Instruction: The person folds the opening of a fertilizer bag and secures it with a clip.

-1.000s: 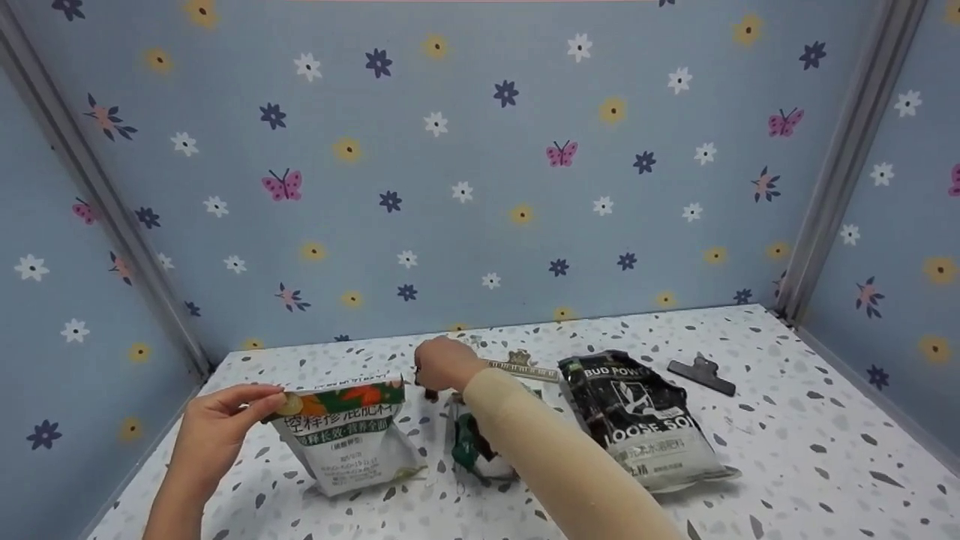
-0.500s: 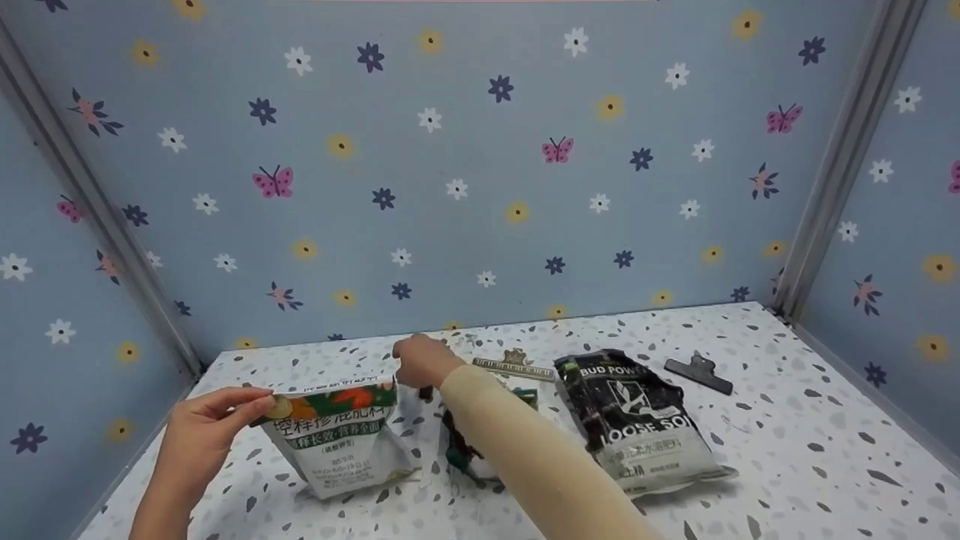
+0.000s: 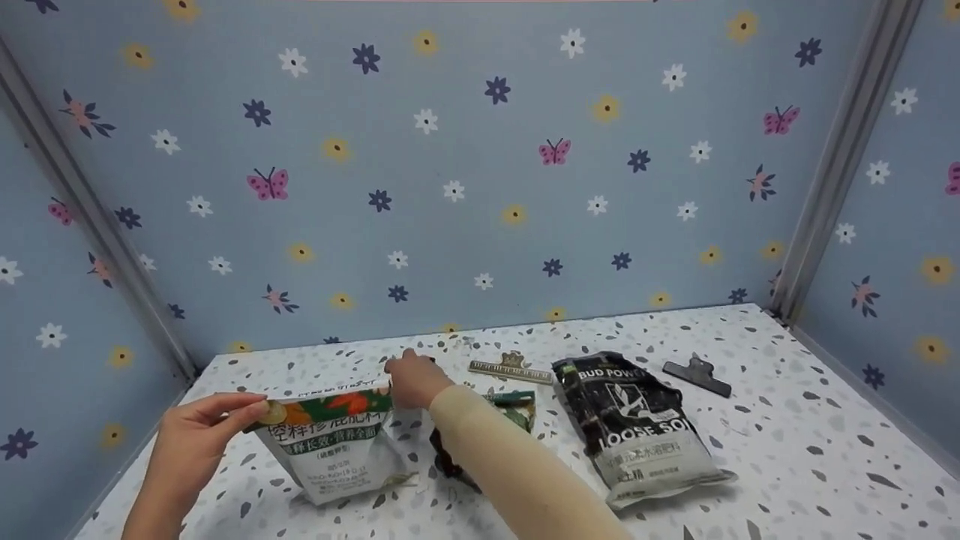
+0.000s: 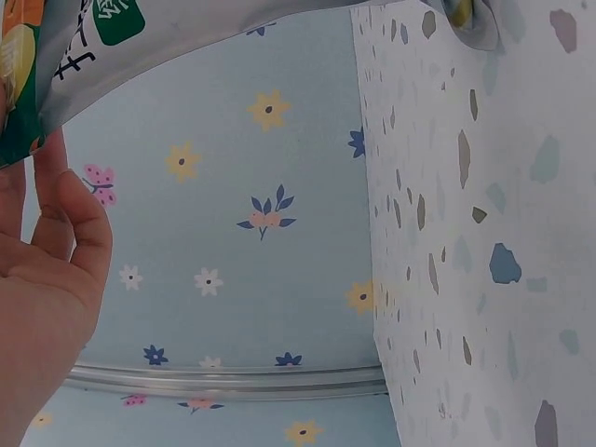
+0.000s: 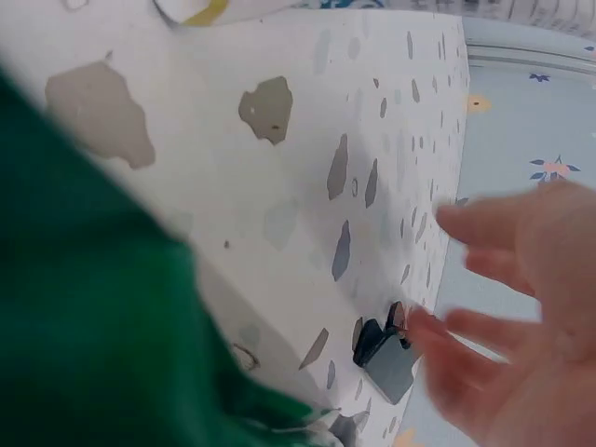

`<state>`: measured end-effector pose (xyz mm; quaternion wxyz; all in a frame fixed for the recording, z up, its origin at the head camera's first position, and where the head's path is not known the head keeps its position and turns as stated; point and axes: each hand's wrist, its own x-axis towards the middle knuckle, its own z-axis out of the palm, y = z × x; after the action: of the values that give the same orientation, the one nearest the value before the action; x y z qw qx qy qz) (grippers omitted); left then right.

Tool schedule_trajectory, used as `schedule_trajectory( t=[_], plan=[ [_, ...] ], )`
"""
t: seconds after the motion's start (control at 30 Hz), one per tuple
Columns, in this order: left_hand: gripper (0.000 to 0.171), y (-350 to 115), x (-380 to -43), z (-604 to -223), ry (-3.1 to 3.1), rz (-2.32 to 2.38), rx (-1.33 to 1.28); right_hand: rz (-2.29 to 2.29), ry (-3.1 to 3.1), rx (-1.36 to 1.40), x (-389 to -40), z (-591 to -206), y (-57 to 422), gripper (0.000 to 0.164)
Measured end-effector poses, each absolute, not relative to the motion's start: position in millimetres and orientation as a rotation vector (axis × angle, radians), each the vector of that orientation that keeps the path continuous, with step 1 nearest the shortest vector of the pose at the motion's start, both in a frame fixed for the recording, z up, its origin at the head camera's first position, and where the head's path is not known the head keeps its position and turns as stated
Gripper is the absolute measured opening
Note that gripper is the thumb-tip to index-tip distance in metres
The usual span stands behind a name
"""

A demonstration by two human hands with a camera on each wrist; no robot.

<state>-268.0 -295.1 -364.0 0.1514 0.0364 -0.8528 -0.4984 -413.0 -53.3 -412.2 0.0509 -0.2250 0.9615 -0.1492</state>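
Observation:
A white printed bag (image 3: 334, 465) stands on the table at left, its top folded into a green and orange band. My left hand (image 3: 187, 442) pinches the left end of that fold between thumb and fingers; the left wrist view shows the hand (image 4: 56, 261) at the bag's corner. My right hand (image 3: 418, 381) is at the fold's right end in the head view; whether it touches is unclear. In the right wrist view its blurred fingers (image 5: 484, 228) are spread and loosely bent, holding nothing visible. A dark clip (image 5: 386, 363) lies beyond them on the table.
A green bag (image 3: 517, 409) lies partly hidden under my right forearm. Right of it lies a black and white bag (image 3: 637, 427). A gold ruler-like clip (image 3: 510, 367) and a black clip (image 3: 697, 373) lie farther back, before the patterned wall (image 3: 480, 232).
My right hand has moved left and slightly nearer, up to the right end of the bag's fold. My left hand keeps its pinch. The head view has shifted a little.

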Motion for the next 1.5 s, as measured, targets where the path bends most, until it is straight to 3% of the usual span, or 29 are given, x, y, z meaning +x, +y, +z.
schedule_trajectory(
  t=[0.2,0.3,0.7,1.07,1.3,1.5],
  plan=[
    [0.034,-292,-267,-365,-2.413,-1.463,0.058,-0.492,2.930,-0.535,-411,-412,-44,0.037],
    [0.036,-292,-267,-365,-2.412,-1.476,0.050,-0.412,2.938,-0.536,-411,-412,-43,0.026],
    [0.037,-296,-265,-366,-2.407,-1.485,0.078,-0.289,3.128,-0.495,-418,-414,-54,0.010],
    [0.034,-296,-266,-365,-2.391,-1.527,0.027,-0.567,3.271,-0.401,-417,-412,-48,0.022],
    [0.035,-297,-265,-365,-2.380,-1.543,0.010,-0.669,3.331,-0.437,-419,-411,-49,0.018],
    [0.041,-296,-266,-365,-2.427,-1.504,0.045,-0.698,3.286,-0.456,-418,-411,-49,0.005]
  ],
)
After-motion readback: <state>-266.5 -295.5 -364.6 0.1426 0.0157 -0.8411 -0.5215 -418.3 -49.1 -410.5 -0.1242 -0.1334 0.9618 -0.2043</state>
